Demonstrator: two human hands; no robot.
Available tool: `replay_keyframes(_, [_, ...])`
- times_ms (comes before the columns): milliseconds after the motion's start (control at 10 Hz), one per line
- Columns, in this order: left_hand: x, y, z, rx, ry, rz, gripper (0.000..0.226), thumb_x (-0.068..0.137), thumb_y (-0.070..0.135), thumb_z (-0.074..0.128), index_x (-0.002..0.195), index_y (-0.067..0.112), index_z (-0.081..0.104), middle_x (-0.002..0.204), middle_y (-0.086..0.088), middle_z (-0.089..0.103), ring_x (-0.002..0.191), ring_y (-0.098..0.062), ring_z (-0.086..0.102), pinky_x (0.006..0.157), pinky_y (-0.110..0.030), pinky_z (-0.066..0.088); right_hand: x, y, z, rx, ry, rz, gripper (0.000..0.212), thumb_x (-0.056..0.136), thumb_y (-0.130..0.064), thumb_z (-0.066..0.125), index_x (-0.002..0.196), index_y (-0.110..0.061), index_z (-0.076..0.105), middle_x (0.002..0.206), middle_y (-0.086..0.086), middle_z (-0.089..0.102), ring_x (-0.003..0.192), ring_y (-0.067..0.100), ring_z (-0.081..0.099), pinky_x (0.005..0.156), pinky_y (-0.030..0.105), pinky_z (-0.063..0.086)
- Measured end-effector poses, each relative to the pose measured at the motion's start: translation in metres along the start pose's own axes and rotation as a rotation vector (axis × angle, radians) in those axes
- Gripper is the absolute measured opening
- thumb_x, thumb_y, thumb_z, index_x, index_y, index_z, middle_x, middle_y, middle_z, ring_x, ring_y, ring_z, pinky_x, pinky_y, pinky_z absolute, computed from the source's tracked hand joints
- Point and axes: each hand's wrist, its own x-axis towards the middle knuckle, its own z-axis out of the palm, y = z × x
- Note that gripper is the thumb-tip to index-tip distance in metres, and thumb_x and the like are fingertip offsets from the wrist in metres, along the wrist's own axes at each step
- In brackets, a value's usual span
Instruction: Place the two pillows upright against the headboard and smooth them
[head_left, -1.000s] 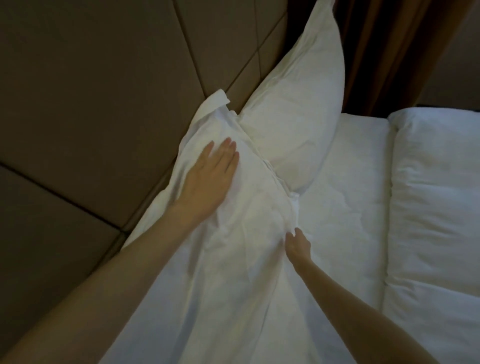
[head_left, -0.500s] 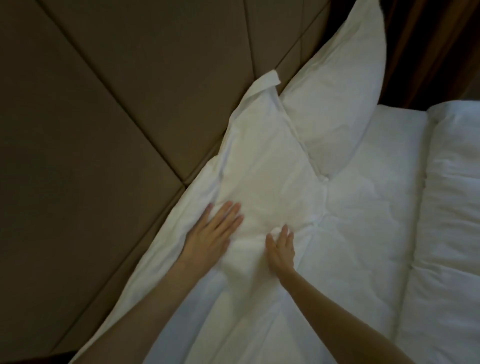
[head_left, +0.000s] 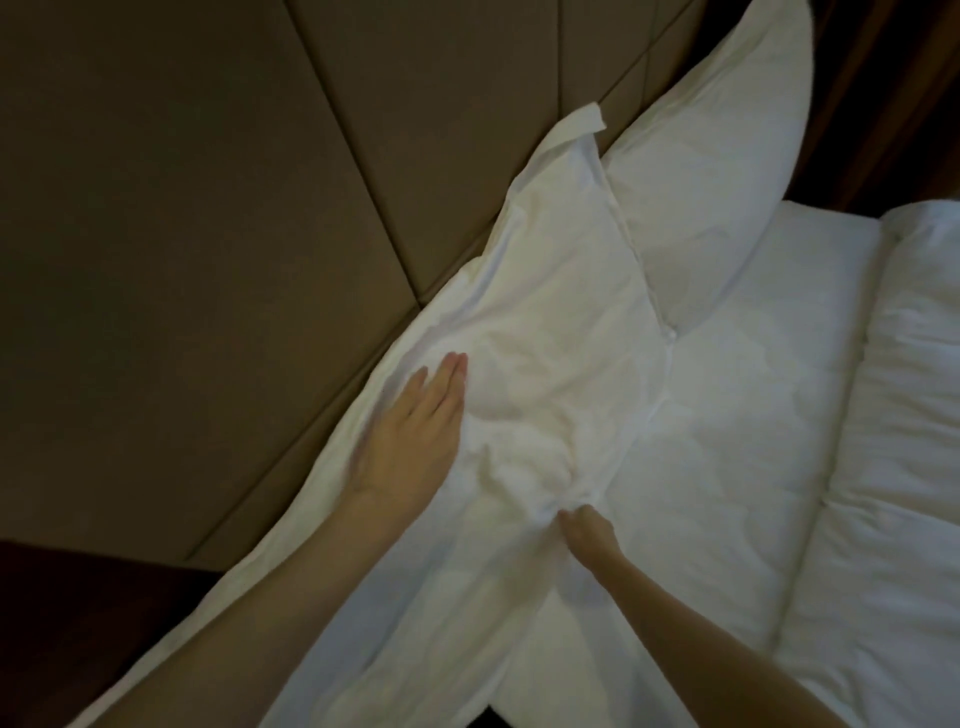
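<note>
Pillows lean side by side against the padded brown headboard (head_left: 218, 218), and both of my hands are on the nearer one. That near pillow (head_left: 561, 322) stands tilted back on its long edge, its upper corner ending in a loose flap of case that pokes up against the panel seams. My left hand (head_left: 410, 441) lies flat on its face close to the headboard side, palm down, fingers straight and held together, gripping nothing. The hand looks a little smeared at its edges, so I cannot tell how hard it presses. My right hand (head_left: 584, 527) sits lower, at the pillow's bottom edge, with the fingers curled in and pinching a bunched fold of the white case; the cloth wrinkles into a knot just above my knuckles.

The far pillow (head_left: 717, 156) stands beyond it, also upright and leaning on the headboard, its tall corner reaching toward the top of the view beside a dark curtain (head_left: 883, 93). The two pillows touch along one slanted seam. Below them the white mattress sheet (head_left: 737, 415) lies bare, and a folded white duvet (head_left: 904, 415) runs along its right side, apart from both pillows.
</note>
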Motion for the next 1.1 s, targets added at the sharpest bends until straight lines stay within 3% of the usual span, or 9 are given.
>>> replay_keyframes(100, [-0.02,0.027,-0.01,-0.095,0.091,0.022,0.055,0.086,0.011,0.024,0.131,0.001,0.054,0.141,-0.015,0.051,0.133,-0.026,0.046,0.11,-0.039,0.035,-0.014,-0.017,0.001,0.134,0.21,-0.118,0.044,0.099,-0.026,0.036,0.133,0.002,0.043,0.143,0.02,0.044,0.13,0.034,0.046,0.103,0.037,0.037])
replay_keyframes(200, [-0.05,0.049,-0.002,-0.162,0.038,0.051,0.052,0.087,0.016,0.034,0.134,0.003,0.052,0.143,-0.014,0.05,0.134,-0.026,0.045,0.111,-0.042,0.034,-0.028,-0.032,0.006,0.225,0.3,-0.251,0.056,0.1,-0.034,0.031,0.15,-0.011,0.024,0.161,0.006,0.019,0.145,0.024,0.026,0.115,0.035,0.023])
replay_keyframes(300, [-0.074,0.041,0.01,-0.204,-0.054,0.022,0.052,0.084,0.027,0.051,0.133,0.01,0.055,0.142,-0.009,0.051,0.132,-0.024,0.047,0.108,-0.044,0.039,-0.038,-0.041,0.023,0.192,0.264,-0.39,0.062,0.099,-0.041,0.031,0.153,-0.017,0.011,0.164,0.003,0.002,0.149,0.022,0.014,0.118,0.035,0.016])
replay_keyframes(400, [-0.085,0.02,0.016,-0.191,-0.077,-0.001,0.059,0.077,0.035,0.068,0.131,0.014,0.057,0.141,-0.007,0.053,0.13,-0.022,0.05,0.106,-0.043,0.042,-0.042,-0.044,0.053,0.044,0.098,-0.324,0.073,0.096,-0.049,0.035,0.154,-0.022,-0.001,0.163,0.008,-0.01,0.15,0.026,0.004,0.118,0.043,0.013])
replay_keyframes(600, [-0.097,-0.006,0.013,-0.115,-0.08,-0.069,0.064,0.088,0.045,0.054,0.142,0.015,0.042,0.151,-0.004,0.039,0.139,-0.019,0.038,0.113,-0.04,0.031,-0.046,-0.017,0.083,-0.045,-0.13,-0.061,0.086,0.091,-0.059,0.037,0.153,-0.019,-0.008,0.162,0.005,-0.014,0.149,0.029,0.006,0.117,0.056,0.01])
replay_keyframes(700, [-0.101,-0.009,0.01,-0.09,-0.057,-0.08,0.054,0.094,0.033,0.046,0.143,0.011,0.04,0.151,-0.007,0.039,0.14,-0.022,0.036,0.114,-0.041,0.03,-0.05,-0.002,0.076,-0.02,-0.249,-0.036,0.09,0.093,-0.05,0.045,0.152,-0.007,-0.007,0.161,0.018,-0.008,0.148,0.035,0.012,0.119,0.049,0.015])
replay_keyframes(800, [-0.097,-0.008,0.0,-0.107,-0.051,-0.064,0.05,0.09,0.015,0.036,0.137,0.005,0.048,0.147,-0.012,0.045,0.137,-0.026,0.041,0.111,-0.043,0.037,-0.057,0.004,0.053,0.007,-0.316,-0.094,0.068,0.094,-0.027,0.053,0.147,0.002,0.022,0.153,0.023,0.027,0.138,0.034,0.035,0.113,0.039,0.032])
replay_keyframes(900, [-0.082,-0.005,-0.012,-0.153,-0.056,-0.013,0.047,0.083,0.013,0.053,0.13,0.004,0.056,0.141,-0.015,0.052,0.133,-0.027,0.047,0.108,-0.042,0.04,-0.061,0.003,0.023,-0.146,-0.327,-0.11,0.043,0.096,-0.021,0.047,0.133,0.001,0.05,0.142,0.019,0.048,0.13,0.031,0.047,0.105,0.032,0.038])
replay_keyframes(1100, [-0.03,0.014,-0.037,-0.46,-0.093,-0.057,0.03,0.071,0.011,0.075,0.101,0.007,0.071,0.104,-0.011,0.073,0.097,-0.025,0.069,0.085,-0.032,0.054,-0.064,0.0,-0.044,-0.091,-0.235,-0.072,0.034,0.093,-0.013,0.045,0.119,0.001,0.062,0.119,0.017,0.06,0.122,0.033,0.054,0.094,0.033,0.043])
